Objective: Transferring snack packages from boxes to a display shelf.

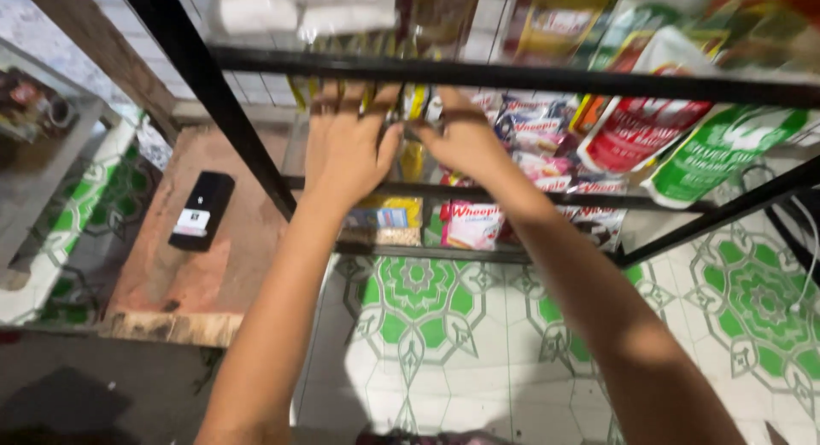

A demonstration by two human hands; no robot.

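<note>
Both hands, left hand (346, 146) and right hand (461, 137), pinch small crinkly yellow foil sachets (412, 103) hanging on the black metal rack (512, 73), fingers clamped on them; they look light, floppy and slippery, best gripped by the top seam.

both hands (401, 142) raised, fingers curled, arms outstretched

left hand (346, 146) | right hand (465, 137) | both among hanging sachets (410, 103) on black rack (512, 73)
</note>
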